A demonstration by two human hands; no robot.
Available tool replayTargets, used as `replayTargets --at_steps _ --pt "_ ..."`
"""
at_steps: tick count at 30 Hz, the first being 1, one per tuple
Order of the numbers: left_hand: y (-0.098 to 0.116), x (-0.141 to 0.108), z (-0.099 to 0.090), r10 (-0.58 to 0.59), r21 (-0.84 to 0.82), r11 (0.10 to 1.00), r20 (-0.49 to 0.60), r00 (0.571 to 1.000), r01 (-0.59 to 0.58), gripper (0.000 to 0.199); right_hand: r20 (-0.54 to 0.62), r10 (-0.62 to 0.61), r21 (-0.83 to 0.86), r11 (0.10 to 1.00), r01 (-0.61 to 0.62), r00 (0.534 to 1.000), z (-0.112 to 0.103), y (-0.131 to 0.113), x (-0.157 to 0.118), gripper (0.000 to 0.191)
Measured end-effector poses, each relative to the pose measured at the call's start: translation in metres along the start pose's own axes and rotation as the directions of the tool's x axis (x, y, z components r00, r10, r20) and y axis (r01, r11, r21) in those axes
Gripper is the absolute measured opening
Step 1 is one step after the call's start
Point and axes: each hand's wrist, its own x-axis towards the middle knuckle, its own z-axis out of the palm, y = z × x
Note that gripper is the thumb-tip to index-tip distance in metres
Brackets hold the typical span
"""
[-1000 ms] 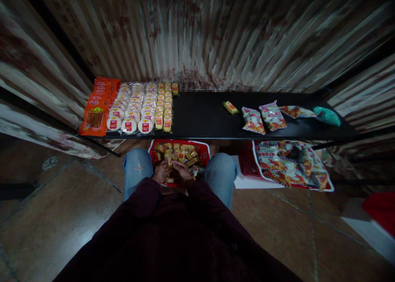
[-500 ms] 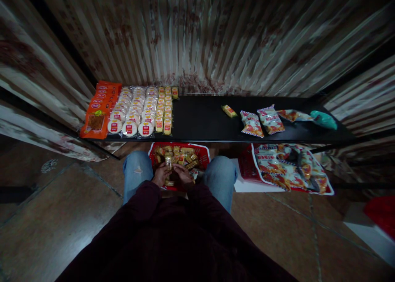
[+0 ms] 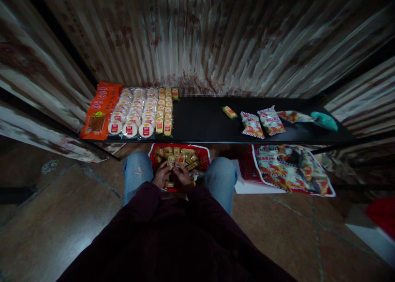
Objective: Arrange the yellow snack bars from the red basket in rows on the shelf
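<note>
Between my knees stands a red basket [image 3: 204, 153] with a white rim, holding several small yellow-wrapped snack packs [image 3: 188, 152]. Over its near part, my left hand [image 3: 161, 175] and my right hand [image 3: 182, 174] come together around one small wrapped snack pack [image 3: 170, 162]. Fingers of both hands are closed on it, the left from its left side and the right from its right side. Dim light and the small size hide the exact fingertip contact.
A black shelf [image 3: 200, 119] crosses ahead, bearing rows of round white cracker packs [image 3: 130, 129], yellow snack packs [image 3: 167, 127], orange packets [image 3: 96, 121], a lone yellow pack [image 3: 229, 112], chip bags [image 3: 271, 121] and a teal packet [image 3: 324, 121]. Another red basket [image 3: 247, 167] of chip bags sits right.
The snack pack in my hands has tilted and shifted slightly to the right. My hands stay over the basket, and the shelf items keep their places.
</note>
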Motion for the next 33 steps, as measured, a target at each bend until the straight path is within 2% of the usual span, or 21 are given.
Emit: replayTargets --at_steps 4,8,15,21,25,33 --pt "0.002 -0.001 0.002 -0.007 0.015 1.000 0.015 1.000 0.007 0.060 -0.011 0.081 0.026 0.996 -0.080 0.997 0.000 0.002 0.001 0.051" --pt "0.003 -0.002 0.004 -0.021 0.035 0.999 0.024 0.999 0.020 0.051 -0.018 0.112 0.052 0.992 -0.111 0.994 0.000 0.002 0.002 0.053" --pt "0.001 -0.004 0.002 0.020 0.067 0.997 0.069 0.997 -0.024 0.045 0.052 0.035 0.005 0.999 -0.036 0.998 0.002 -0.002 0.002 0.050" --pt "0.000 -0.006 0.002 0.034 0.060 0.997 0.117 0.993 -0.042 0.046 -0.025 0.002 -0.062 0.998 -0.003 1.000 0.000 0.008 0.003 0.044" --pt "-0.001 -0.007 0.002 0.052 0.037 0.998 0.091 0.995 -0.056 0.045 -0.051 0.015 -0.071 0.997 -0.019 0.999 -0.002 0.011 0.003 0.041" --pt "-0.009 0.000 0.002 0.072 -0.044 0.997 0.042 0.997 -0.070 0.051 -0.139 0.035 -0.022 0.999 -0.039 0.990 -0.002 0.019 0.008 0.047"
